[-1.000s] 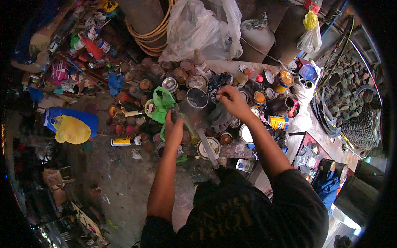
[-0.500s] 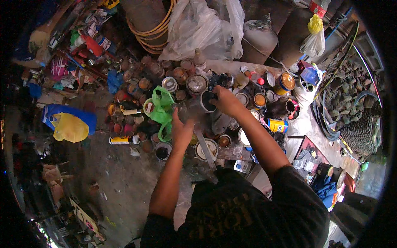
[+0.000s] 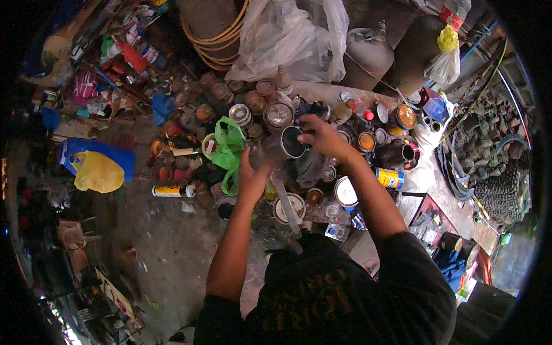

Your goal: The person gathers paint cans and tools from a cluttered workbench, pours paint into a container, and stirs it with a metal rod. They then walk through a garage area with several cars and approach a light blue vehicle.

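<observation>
A grey cylindrical can [image 3: 275, 147] is tilted over the crowded containers, its round dark mouth toward my right hand. My left hand [image 3: 252, 175] is closed around the can's near left side, thumb and fingers apart across it. At the mouth's right edge, my right hand [image 3: 329, 140] has its fingers parted, some over the opening; firm contact with the rim cannot be made out. A flat pale strip [image 3: 286, 201] slants below the can, across a round paint-stained lid [image 3: 288, 209]. A green plastic bag [image 3: 229, 141] lies beside my left hand.
Several used paint tins, such as an orange-topped tin [image 3: 405, 117], crowd around the hands. A white-lidded tin [image 3: 345, 192] stands by my right forearm. Clear plastic sheeting [image 3: 282, 40] and an orange hose coil [image 3: 215, 43] lie beyond. A yellow bag [image 3: 99, 171] lies left.
My right hand has shifted slightly right, and its fingers have parted more at the can's mouth. My left hand keeps its hold. The whole view has shifted a little.
</observation>
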The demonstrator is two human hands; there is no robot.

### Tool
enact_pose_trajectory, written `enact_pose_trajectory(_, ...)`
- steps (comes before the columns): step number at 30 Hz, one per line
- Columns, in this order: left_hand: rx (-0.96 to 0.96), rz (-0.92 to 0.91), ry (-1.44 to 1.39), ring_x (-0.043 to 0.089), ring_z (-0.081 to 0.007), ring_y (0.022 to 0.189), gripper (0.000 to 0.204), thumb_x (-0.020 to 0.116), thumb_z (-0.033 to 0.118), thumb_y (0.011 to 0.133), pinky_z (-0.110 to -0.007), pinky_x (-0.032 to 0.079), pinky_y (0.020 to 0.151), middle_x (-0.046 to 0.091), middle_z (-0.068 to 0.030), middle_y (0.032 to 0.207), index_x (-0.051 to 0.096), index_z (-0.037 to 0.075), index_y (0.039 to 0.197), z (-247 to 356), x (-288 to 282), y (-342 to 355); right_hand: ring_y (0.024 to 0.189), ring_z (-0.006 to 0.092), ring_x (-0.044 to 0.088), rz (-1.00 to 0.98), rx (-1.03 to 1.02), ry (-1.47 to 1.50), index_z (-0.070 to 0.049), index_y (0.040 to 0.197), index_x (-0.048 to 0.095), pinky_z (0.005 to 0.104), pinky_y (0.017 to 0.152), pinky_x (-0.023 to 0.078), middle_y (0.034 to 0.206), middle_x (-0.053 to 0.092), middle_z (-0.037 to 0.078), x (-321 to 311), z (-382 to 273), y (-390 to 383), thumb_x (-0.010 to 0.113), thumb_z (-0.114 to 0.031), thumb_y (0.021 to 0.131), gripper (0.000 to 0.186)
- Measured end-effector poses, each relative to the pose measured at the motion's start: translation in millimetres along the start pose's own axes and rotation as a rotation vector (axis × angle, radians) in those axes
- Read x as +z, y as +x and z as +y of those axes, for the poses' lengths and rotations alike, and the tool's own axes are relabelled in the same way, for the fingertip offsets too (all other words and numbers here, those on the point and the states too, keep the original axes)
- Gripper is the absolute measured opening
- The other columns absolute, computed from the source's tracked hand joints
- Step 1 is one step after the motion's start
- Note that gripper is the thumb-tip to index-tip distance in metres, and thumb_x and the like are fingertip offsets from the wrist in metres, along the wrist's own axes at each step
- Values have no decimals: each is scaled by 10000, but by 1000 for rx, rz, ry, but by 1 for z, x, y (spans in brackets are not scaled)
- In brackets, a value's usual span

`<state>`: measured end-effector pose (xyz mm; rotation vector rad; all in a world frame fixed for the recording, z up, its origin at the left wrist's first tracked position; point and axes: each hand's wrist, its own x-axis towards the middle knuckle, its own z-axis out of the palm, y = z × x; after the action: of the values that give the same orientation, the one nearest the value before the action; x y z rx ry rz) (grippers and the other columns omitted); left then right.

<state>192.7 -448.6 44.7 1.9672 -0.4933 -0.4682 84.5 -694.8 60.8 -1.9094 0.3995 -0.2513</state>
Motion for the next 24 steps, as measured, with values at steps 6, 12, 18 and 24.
enact_pose_trajectory(6,-339,-37,-378,524,-133,732,746,636,228,797,-285,449,673,532,-43,939,365,82,1477,33,-22,-12,1050,248,609,65,157,320,7,1421,421,359,923,480,1173,619,166,-20,15,2,723,-250,897,657)
enact_pose_trajectory(12,-291,106,-790,558,-165,846,515,577,140,825,-333,468,677,598,-61,971,476,98,1328,22,-72,-30,1172,387,569,325,-121,-239,-6,1420,428,400,983,466,1328,531,262,9,-12,-15,671,-191,925,581)
enact_pose_trajectory(18,-201,293,-809,532,-151,959,661,588,109,774,-307,447,750,573,-32,1123,414,69,1410,15,-161,-183,1138,291,594,143,-42,-67,-62,1368,520,365,955,485,1348,527,182,37,-82,-122,656,-90,910,479)
enact_pose_trajectory(24,-170,387,-955,513,-152,916,740,558,63,764,-301,435,768,542,-57,1172,352,90,1474,-49,-200,-283,1105,237,611,-181,-47,-84,-67,1298,582,338,912,495,1252,600,157,123,-106,-228,619,-75,925,375)
